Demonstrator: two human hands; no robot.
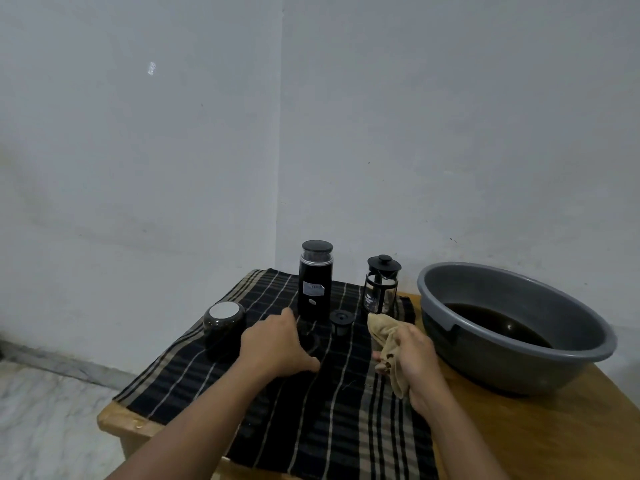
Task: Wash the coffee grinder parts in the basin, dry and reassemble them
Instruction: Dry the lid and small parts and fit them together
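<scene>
We see the left hand (277, 344) palm down over the checked cloth (311, 420), thumb stuck out sideways. It is just beside a black ring (313, 342) that lies flat on the cloth. The fingertips are hidden behind the back of the hand, so we cannot tell if they are apart, together or on the ring. The right hand (414, 362) has its fingers curled tight round a beige rag (382, 332), which pokes out above and below the fist.

The grinder body (315, 285), tall, black and lidded, stands upright at the back of the cloth. A small black cup (341, 322) stands just in front of it, between the two hands. A French press (381, 289) stands upright to the right of the grinder body. A round dark jar (224, 327) with a pale top sits left of the left hand.

The grey basin (502, 370) sits on the bare wooden table (554, 434), right of the cloth, with dark water inside.
</scene>
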